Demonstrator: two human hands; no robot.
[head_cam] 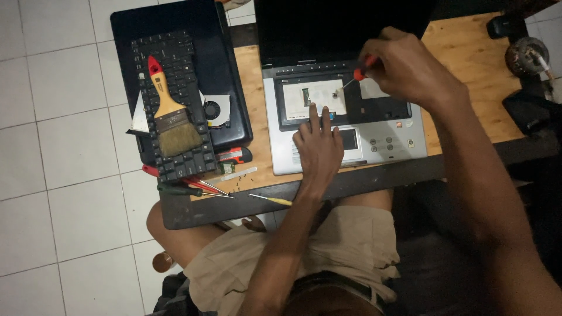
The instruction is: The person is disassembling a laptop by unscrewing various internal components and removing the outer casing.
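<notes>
A screw in the opened silver laptop [345, 131] is being worked with a red-handled screwdriver [358, 74] gripped in the right hand [410, 70], while the left hand [319, 146], fingers flat and open, steadies the palm rest at 6 o'clock; steady downward pressure seems called for next.

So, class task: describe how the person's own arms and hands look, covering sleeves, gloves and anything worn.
Both arms are bare to the frame edge, with no sleeves visible. The left hand and right hand are bare: no gloves, and no rings, watch or bands visible. Beige shorts cover the lap.
</notes>
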